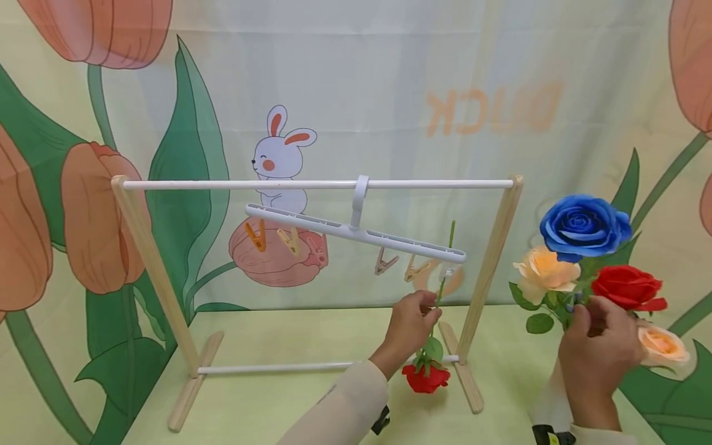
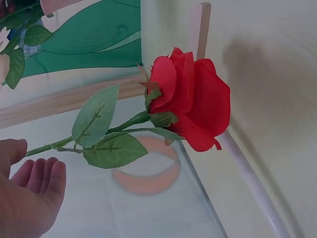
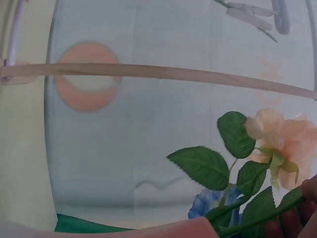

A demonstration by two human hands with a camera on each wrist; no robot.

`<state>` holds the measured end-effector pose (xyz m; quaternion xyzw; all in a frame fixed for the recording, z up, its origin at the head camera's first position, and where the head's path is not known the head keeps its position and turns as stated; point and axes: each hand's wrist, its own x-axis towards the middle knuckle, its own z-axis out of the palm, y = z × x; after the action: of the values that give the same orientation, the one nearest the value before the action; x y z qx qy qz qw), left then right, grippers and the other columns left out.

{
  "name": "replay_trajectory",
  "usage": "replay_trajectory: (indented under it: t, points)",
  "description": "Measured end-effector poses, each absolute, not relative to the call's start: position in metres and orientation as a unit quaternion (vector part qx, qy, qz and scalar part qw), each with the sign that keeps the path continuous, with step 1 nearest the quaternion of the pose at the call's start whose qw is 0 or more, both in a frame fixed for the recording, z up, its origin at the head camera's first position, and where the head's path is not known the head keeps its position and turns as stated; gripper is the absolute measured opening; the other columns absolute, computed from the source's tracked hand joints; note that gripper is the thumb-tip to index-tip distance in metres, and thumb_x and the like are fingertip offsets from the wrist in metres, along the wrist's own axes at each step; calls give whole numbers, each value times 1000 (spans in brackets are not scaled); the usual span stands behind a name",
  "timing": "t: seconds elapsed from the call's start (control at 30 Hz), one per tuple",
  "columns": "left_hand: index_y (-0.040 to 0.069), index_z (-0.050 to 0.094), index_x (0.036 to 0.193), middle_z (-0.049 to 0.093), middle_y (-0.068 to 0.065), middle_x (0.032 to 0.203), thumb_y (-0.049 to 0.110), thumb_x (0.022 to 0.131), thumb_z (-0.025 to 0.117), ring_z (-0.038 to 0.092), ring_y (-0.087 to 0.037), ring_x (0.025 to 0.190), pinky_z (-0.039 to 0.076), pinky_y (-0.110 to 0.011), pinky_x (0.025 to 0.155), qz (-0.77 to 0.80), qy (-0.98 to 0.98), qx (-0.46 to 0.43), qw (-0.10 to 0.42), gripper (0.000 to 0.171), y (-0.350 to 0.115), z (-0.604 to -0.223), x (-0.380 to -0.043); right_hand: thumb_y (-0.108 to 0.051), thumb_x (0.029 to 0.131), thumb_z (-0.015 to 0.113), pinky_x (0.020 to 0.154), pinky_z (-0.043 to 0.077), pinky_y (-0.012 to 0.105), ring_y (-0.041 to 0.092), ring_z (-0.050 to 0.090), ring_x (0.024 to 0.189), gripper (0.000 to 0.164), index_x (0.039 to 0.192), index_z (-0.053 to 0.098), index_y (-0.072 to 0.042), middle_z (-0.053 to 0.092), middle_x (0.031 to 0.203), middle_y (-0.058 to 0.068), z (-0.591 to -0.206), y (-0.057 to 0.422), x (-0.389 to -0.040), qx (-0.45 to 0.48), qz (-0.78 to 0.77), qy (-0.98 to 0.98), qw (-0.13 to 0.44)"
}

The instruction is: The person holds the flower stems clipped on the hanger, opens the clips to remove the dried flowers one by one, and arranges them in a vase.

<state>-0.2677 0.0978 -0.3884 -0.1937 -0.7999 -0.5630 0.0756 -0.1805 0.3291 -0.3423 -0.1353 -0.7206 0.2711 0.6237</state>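
Observation:
A red rose (image 1: 426, 377) hangs head down from a whitish clip (image 1: 447, 270) at the lower right end of a white hanger (image 1: 356, 233). My left hand (image 1: 408, 327) pinches its green stem just under the clip; in the left wrist view the leafy bloom (image 2: 190, 99) points away from the fingers. At the right, my right hand (image 1: 601, 355) pinches a green stem (image 3: 262, 215) in a bunch of artificial roses. Around it are a blue rose (image 1: 584, 225), another red rose (image 1: 628, 287) and peach roses (image 1: 547, 275). Which bloom that stem bears, I cannot tell.
The hanger hooks over the top bar (image 1: 239, 185) of a wooden-legged rack (image 1: 158, 278) and tilts down rightward. Several other clips, such as an orange one (image 1: 256, 236), hang from it. A pale vase (image 1: 547, 395) stands under the bunch, partly behind my right arm.

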Motion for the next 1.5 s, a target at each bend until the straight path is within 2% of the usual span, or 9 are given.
replay_trajectory:
  t: [0.13, 0.3, 0.4, 0.5, 0.6, 0.7, 0.87, 1.3, 1.5]
  points:
    - [7, 70, 118, 75, -7, 107, 13, 97, 68, 70, -13, 95, 58, -20, 80, -560, -802, -190, 84, 22, 98, -387, -268, -18, 95, 61, 75, 31, 27, -13, 42, 81, 29, 109, 72, 5, 70, 89, 27, -349, 333, -180, -141, 238, -741, 612]
    - [8, 72, 114, 75, -3, 102, 11, 97, 68, 69, -11, 91, 58, -20, 80, -563, -801, -183, 89, 18, 97, -386, -267, -26, 97, 58, 73, 36, 47, 33, 57, 83, 36, 101, 74, 6, 69, 88, 27, -348, 335, -177, -175, 238, -764, 574]
    - [9, 72, 113, 75, -3, 101, 11, 97, 67, 69, -10, 90, 58, -20, 80, -568, -798, -183, 88, 17, 97, -386, -267, -24, 95, 58, 74, 38, 38, 4, 58, 77, 34, 100, 73, 5, 70, 88, 25, -347, 336, -175, -173, 243, -767, 569]
    - [10, 72, 112, 75, -1, 100, 12, 97, 68, 68, -8, 89, 57, -19, 79, -570, -797, -182, 84, 16, 97, -387, -267, -18, 93, 58, 71, 32, 21, -28, 36, 76, 29, 104, 73, 5, 72, 85, 25, -346, 337, -173, -151, 235, -763, 583]
    - [11, 72, 111, 75, 0, 99, 13, 96, 68, 68, -7, 88, 57, -19, 79, -570, -797, -181, 82, 15, 99, -388, -267, -12, 93, 56, 70, 30, 19, -35, 29, 81, 28, 107, 73, 5, 71, 85, 27, -347, 339, -172, -129, 222, -760, 597]
    - [10, 73, 111, 76, 0, 99, 12, 96, 69, 68, -7, 87, 56, -19, 77, -569, -797, -184, 83, 16, 100, -388, -266, -8, 92, 57, 71, 38, 37, -17, 47, 80, 26, 107, 73, 5, 68, 86, 29, -349, 342, -169, -126, 210, -769, 591]
    - [9, 72, 112, 76, -2, 100, 14, 95, 70, 69, -8, 86, 56, -18, 75, -573, -796, -180, 76, 17, 102, -385, -265, -4, 90, 58, 73, 38, 62, 47, 59, 88, 25, 108, 73, 3, 66, 92, 30, -355, 344, -165, -153, 190, -808, 536]
    - [7, 72, 111, 77, -4, 100, 12, 95, 70, 70, -9, 86, 57, -20, 75, -568, -799, -181, 76, 17, 103, -387, -265, -12, 85, 68, 87, 33, 73, 61, 51, 106, 38, 121, 66, 1, 62, 119, 36, -370, 349, -148, -225, 166, -904, 323]
    - [6, 72, 108, 78, -5, 95, 12, 95, 70, 69, -7, 80, 56, -18, 72, -562, -801, -190, 80, 15, 103, -386, -266, -6, 85, 65, 95, 25, 70, 58, 46, 111, 31, 115, 66, 4, 59, 119, 32, -392, 328, -145, -202, 180, -846, 459]
